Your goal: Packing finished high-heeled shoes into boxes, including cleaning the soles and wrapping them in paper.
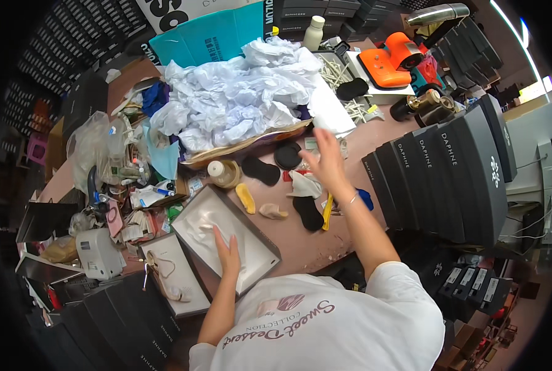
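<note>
My left hand [228,252] lies over an open shoe box [267,252] lined with white tissue paper [205,216], its fingers stretched out. Further right, my right hand [326,162] reaches over the table with fingers apart and nothing in them. Close to it are a round black lid-like disc [287,156] and a crumpled white cloth [305,184]. Black insole-shaped pads [261,170] lie left of it and nearer me. A yellow-handled tool [327,213] rests below my right wrist. Left of my left forearm, a strappy sandal [165,272] lies in a white box part [189,297].
A big heap of crumpled white paper [239,93] fills a container at the back. Stacked dark shoe boxes [440,179] stand at right, more at lower left. An orange device [390,62] sits back right. A jar [224,174] and a yellow piece [246,198] stand mid-table; clutter covers the left.
</note>
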Demonstrator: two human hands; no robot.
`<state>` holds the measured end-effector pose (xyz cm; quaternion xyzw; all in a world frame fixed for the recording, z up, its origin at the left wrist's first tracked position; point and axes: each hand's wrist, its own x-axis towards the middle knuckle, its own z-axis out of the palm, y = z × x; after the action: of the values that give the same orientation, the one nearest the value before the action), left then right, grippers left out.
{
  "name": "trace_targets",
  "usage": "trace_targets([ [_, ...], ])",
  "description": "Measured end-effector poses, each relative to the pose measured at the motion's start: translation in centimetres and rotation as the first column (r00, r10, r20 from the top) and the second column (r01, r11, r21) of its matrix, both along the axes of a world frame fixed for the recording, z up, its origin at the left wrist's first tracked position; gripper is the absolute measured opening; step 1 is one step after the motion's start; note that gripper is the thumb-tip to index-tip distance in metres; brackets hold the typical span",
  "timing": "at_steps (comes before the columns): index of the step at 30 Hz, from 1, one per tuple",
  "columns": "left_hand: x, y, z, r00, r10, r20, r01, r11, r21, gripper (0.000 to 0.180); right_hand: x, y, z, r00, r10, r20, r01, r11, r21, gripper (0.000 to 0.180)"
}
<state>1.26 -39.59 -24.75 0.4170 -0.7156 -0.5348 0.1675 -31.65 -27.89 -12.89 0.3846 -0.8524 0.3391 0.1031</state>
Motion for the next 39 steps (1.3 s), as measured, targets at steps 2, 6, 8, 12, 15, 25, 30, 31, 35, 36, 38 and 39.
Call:
trace_targets([
  [2, -0.1, 0.2, 0.8, 0.999, 0.033, 0.022, -0.033, 0.999, 0.004, 0.067, -6.9, 1.8, -2.0, 0.986, -0.147, -0.074, 0.161, 0.954, 0.251, 0.056],
  [6, 0.4, 0.6, 5.2, 0.996, 0.087, 0.003, -0.086, 0.99, -0.114, 0.062, -14.8, 2.8, -7.5, 0.981, -0.185, 0.064, 0.155, 0.933, 0.324, 0.025],
  [8, 0.5, 0.2, 8.2, 0.999, 0.039, -0.004, -0.039, 0.972, -0.232, 0.057, -15.4, 2.0, -5.0, 0.989, -0.092, 0.114, 0.075, 0.986, 0.148, 0.023],
  [12, -1.7, 0.0, 12.0, 0.938, -0.346, -0.017, 0.306, 0.852, -0.426, 0.051, -17.7, 2.6, -0.1, 0.832, -0.049, 0.553, 0.14, 0.982, -0.124, 0.027],
  [15, -7.7, 0.3, 13.8, 0.812, -0.571, -0.116, 0.457, 0.748, -0.481, 0.055, -14.4, 2.5, 7.4, 0.825, 0.171, 0.539, 0.046, 0.93, -0.365, 0.026],
  [25, -11.4, 3.9, 14.5, 0.838, -0.394, -0.377, 0.371, 0.919, -0.135, 0.045, 8.3, 3.7, 9.7, 0.373, 0.689, 0.622, -0.493, 0.715, -0.495, 0.019],
  [30, -4.5, 4.0, 16.3, 0.824, 0.403, -0.399, -0.134, 0.822, 0.553, 0.024, 6.2, 6.0, 7.8, 0.244, 0.765, 0.596, -0.513, 0.624, -0.59, 0.096],
  [31, -3.4, 4.0, 16.4, 0.795, 0.443, -0.414, -0.19, 0.83, 0.524, 0.024, 6.7, 6.1, 7.2, 0.219, 0.774, 0.595, -0.596, 0.589, -0.546, 0.104],
  [35, 1.6, 5.5, 16.4, 0.7, 0.56, -0.443, -0.289, 0.789, 0.543, 0.024, 12.8, 4.3, 4.7, 0.052, 0.596, 0.801, -0.507, 0.707, -0.494, 0.092],
  [36, 2.8, 5.7, 16.5, 0.677, 0.586, -0.446, -0.284, 0.767, 0.576, 0.024, 14.7, 3.5, 3.9, -0.051, 0.576, 0.816, -0.37, 0.748, -0.551, 0.073],
  [38, 6.0, 5.6, 15.4, 0.667, 0.599, -0.442, -0.303, 0.761, 0.574, 0.029, 16.9, 2.8, 2.7, -0.071, 0.528, 0.846, -0.458, 0.736, -0.498, 0.044],
  [39, 7.6, 5.7, 15.0, 0.66, 0.611, -0.437, -0.343, 0.762, 0.549, 0.031, 18.4, 2.3, 2.8, -0.081, 0.501, 0.861, -0.502, 0.726, -0.47, 0.03],
])
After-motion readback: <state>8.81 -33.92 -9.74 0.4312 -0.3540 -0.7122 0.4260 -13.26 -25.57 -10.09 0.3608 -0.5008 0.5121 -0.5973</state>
